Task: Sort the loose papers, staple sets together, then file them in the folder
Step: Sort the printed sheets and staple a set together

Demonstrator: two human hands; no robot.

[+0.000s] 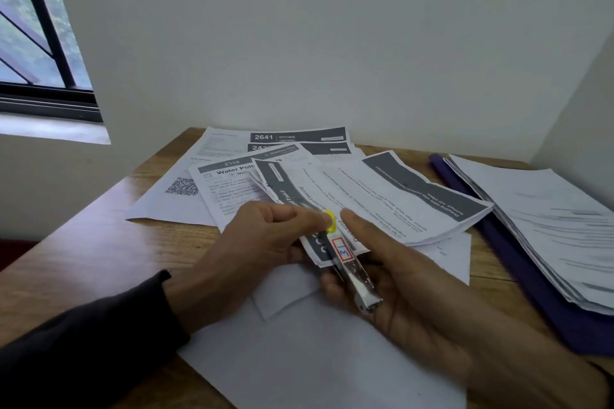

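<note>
The left hand [265, 236] curls its fingers round the corner of a set of papers [375, 199], thumb on top, holding it just above the bench [83, 242]. The right hand [392, 279] grips a metal stapler [352, 266] with a yellow tip, its mouth over that same corner, thumb stretched along the top. Loose sheets [232, 173] lie spread behind. At the right, a purple folder [518, 262] lies open with a stack of papers [548, 219] on it.
</note>
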